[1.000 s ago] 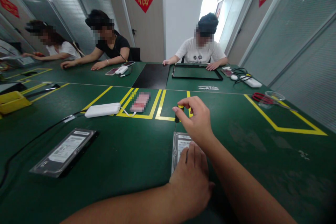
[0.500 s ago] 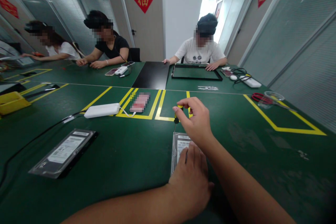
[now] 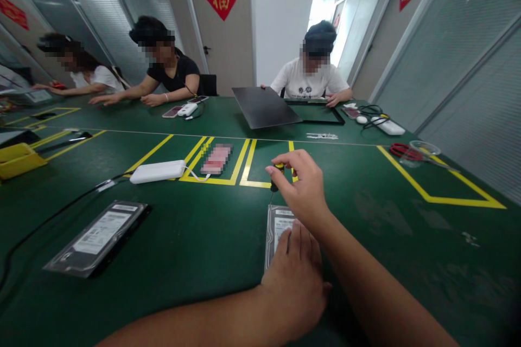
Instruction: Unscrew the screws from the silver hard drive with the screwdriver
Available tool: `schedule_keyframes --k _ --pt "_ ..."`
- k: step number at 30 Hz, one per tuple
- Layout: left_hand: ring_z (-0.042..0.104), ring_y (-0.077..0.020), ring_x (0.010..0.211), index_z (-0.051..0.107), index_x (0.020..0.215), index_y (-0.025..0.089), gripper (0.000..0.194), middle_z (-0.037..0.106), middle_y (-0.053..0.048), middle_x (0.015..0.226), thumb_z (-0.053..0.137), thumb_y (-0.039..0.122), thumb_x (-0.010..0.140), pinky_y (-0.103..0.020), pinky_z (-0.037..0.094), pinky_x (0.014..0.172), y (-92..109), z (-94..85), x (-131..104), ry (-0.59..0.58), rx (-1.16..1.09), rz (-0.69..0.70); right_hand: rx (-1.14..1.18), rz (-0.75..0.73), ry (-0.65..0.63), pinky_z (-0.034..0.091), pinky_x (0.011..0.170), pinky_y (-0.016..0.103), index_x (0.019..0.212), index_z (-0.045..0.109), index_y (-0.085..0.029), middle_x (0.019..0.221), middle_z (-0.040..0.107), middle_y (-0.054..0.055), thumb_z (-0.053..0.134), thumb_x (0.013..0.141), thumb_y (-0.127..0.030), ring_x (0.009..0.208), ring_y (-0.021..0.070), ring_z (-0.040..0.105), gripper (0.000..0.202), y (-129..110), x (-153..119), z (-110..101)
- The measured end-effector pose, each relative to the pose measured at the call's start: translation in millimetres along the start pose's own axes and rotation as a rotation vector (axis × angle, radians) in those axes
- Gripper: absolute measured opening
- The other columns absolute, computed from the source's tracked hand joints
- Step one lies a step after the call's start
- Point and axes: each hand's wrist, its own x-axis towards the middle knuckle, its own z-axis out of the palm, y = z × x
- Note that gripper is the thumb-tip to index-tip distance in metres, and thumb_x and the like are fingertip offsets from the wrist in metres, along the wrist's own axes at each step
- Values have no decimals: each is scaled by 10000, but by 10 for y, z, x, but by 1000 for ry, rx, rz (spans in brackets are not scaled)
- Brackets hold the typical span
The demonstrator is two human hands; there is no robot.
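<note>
A hard drive with a white label lies on the green table in front of me, partly covered by my left hand, whose fingers rest over it and hold it down. My right hand pinches a small yellow and black screwdriver upright between thumb and fingers. Its thin shaft points down to the drive's upper left corner. To the left, a second hard drive lies label up on the table, touched by neither hand.
A white power bank with cables is beyond the second drive, beside a pink phone. Red-handled scissors lie at right, a yellow bin at left. Across the table, a person holds a dark panel near a black frame.
Across the table, the dark panel has been lifted and shifted right over part of the frame. Another person's arm has reached out to the left. My hands have barely moved.
</note>
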Motion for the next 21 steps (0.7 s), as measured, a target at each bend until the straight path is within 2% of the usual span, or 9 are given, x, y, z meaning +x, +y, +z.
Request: schedule_keyframes --k 5,8,12,16,21 --pt "388 -416 1377 551 1411 46 645 551 -233 1411 461 526 991 -567 250 1126 3 13 10 4 7 3 -12 23 13 451 729 355 1007 681 -217 916 725 37 576 870 -193 829 198 625 174 -2 -21 4" --pt "387 -414 1380 545 1422 55 643 542 -230 1425 475 523 988 -566 253 1126 7 21 13 0 -1 -2 20 20 6 450 722 349 955 676 -222 937 718 39 573 875 -207 842 195 622 131 -7 -18 4" --pt "384 -407 1389 535 1435 70 637 521 -220 1454 480 519 987 -556 253 1133 7 14 12 -1 -10 -9 29 21 13 453 715 338 911 667 -218 920 665 42 668 862 -296 830 186 589 92 -5 -6 8" --pt "388 -405 1388 548 1427 84 618 527 -213 1450 479 514 990 -562 250 1131 7 14 14 -6 -10 3 6 8 16 447 723 340 907 652 -221 905 656 36 631 880 -254 818 182 572 48 4 -17 23" --pt "383 -412 1386 568 1403 64 630 546 -221 1428 493 523 978 -571 236 1137 12 64 10 9 -1 -2 -1 40 49 446 711 342 974 638 -223 888 676 26 569 861 -202 781 182 574 134 4 -31 33"
